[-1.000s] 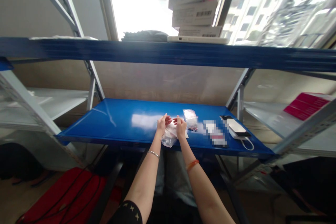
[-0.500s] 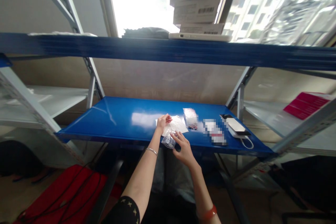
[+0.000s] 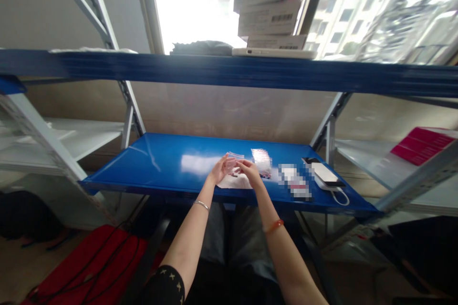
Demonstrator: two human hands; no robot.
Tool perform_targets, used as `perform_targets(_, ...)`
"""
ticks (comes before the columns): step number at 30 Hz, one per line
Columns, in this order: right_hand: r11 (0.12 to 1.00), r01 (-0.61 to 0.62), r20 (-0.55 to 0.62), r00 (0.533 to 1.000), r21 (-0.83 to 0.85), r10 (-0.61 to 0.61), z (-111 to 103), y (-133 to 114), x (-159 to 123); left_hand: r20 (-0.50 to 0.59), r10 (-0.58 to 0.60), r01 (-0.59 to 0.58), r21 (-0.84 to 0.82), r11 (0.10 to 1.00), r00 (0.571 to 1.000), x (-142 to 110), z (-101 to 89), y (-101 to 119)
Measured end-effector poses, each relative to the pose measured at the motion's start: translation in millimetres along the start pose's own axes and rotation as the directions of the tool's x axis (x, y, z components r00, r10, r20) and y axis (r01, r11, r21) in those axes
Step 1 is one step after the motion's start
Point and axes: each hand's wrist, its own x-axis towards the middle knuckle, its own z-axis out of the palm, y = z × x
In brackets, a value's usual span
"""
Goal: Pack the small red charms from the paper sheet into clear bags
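Observation:
My left hand [image 3: 220, 170] and my right hand [image 3: 248, 173] meet above the blue steel shelf [image 3: 143, 162], pinching a small clear plastic bag [image 3: 235, 156] between them. Much of that bag is hidden by my fingers. Under my hands lies a white sheet of paper [image 3: 236, 182] with small dark marks on it. Just right of my right hand is a clear bag of small red-and-white items [image 3: 262, 161]. Further right lie a pixelated packet [image 3: 295, 181], a white power bank [image 3: 324, 174] with a white cable, and a black phone [image 3: 310, 160].
Stacked cardboard boxes [image 3: 268, 9] and a white flat box [image 3: 274, 52] sit on the blue upper shelf beam [image 3: 229, 70]. Grey rack uprights stand on both sides. A magenta box [image 3: 422, 145] lies on the right-hand shelf. A red bag [image 3: 89, 267] lies on the floor at lower left.
My right hand has come up from the shelf's front edge to join my left. The small clear bag has risen from the front of the paper to above it, held by both hands.

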Motion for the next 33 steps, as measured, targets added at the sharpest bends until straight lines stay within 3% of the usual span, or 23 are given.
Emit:
perform_targets(4, 0.999, -0.008, 0.017, 1.0, 0.04, 0.007, 1, 17, 14, -0.024, 0.05, -0.05, -0.008, 0.999, 0.998, -1, -1.4, -2)
perform_targets(14, 0.994, 0.024, -0.193, 0.981, 0.106, -0.003, -7, 32, 24, -0.072, 0.12, -0.121, -0.01, 0.993, 0.99, -1, -3.1, -6)
perform_targets(22, 0.995, 0.012, -0.187, 0.982, 0.1, 0.007, -8, 43, 26, -0.216, 0.243, -0.249, 0.002, 0.969, 0.945, 6, -3.8, -15)
perform_targets(33, 0.996, 0.015, -0.216, 0.976, 0.083, 0.004, -11, 49, 30, -0.268, 0.292, -0.291, 0.046, 0.956, 0.918, 7, -3.6, -15)
